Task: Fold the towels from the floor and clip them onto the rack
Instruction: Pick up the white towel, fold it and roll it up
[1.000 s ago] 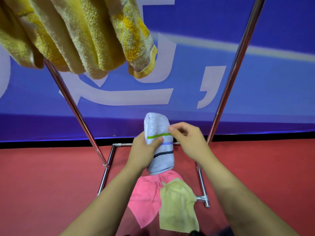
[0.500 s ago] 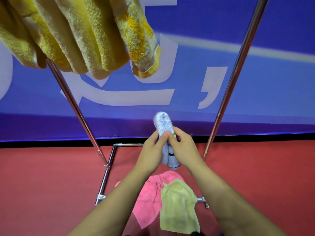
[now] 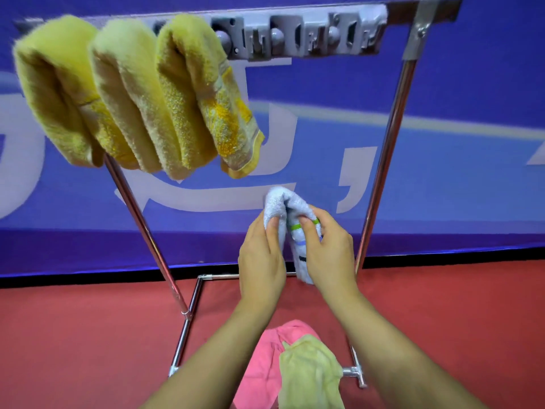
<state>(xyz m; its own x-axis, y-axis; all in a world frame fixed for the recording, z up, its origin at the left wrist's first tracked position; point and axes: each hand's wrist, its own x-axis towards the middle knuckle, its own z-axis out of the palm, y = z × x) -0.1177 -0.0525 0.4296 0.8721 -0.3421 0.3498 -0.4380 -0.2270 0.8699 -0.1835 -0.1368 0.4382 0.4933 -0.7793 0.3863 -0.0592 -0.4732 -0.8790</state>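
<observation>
I hold a white towel (image 3: 278,206) with green, blue and black stripes, folded double with its fold upward, in front of the rack. My left hand (image 3: 261,261) grips its left half and my right hand (image 3: 327,252) grips its right half. Above, the metal rack (image 3: 395,125) carries a grey clip bar (image 3: 309,36). Three folded yellow towels (image 3: 132,98) hang clipped at the bar's left end. A pink towel (image 3: 262,364) and a pale yellow towel (image 3: 309,373) lie on the floor beneath my arms.
Several clips on the right part of the bar hold nothing. The rack's foot tubes (image 3: 188,323) rest on a red floor (image 3: 73,335). A blue banner with white lettering (image 3: 457,178) stands right behind the rack.
My head has tilted up, bringing the clip bar into view. The white towel went from held flat to folded in half between both hands, and is slightly higher.
</observation>
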